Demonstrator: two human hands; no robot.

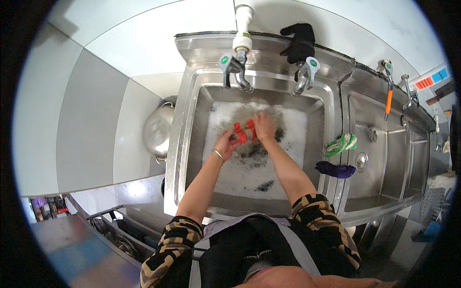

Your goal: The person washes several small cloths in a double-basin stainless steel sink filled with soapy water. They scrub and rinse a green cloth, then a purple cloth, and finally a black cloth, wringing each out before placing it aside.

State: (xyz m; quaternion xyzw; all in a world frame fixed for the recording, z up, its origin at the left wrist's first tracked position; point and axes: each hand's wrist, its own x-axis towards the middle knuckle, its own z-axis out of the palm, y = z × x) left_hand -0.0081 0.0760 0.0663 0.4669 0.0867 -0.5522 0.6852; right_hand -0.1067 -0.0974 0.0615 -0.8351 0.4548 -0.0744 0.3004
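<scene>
Both of my hands are over the soapy water (230,180) in a stainless steel sink basin (196,144). A red knit-looking cloth (241,134) is bunched up between them and partly hidden by the fingers. My left hand (226,144), with a bangle at its wrist, grips the cloth's left end. At the other end, my right hand (265,126) has hold of the cloth and is blurred by motion. White suds cover much of the water, with dark gaps around and below the hands.
Two taps (243,77) (302,79) overhang the basin's back edge. A black glove (300,41) lies on the backsplash. Green-and-white (340,144) and purple cloths (335,169) rest on the divider beside a second basin (367,118). A metal pot (158,133) stands left.
</scene>
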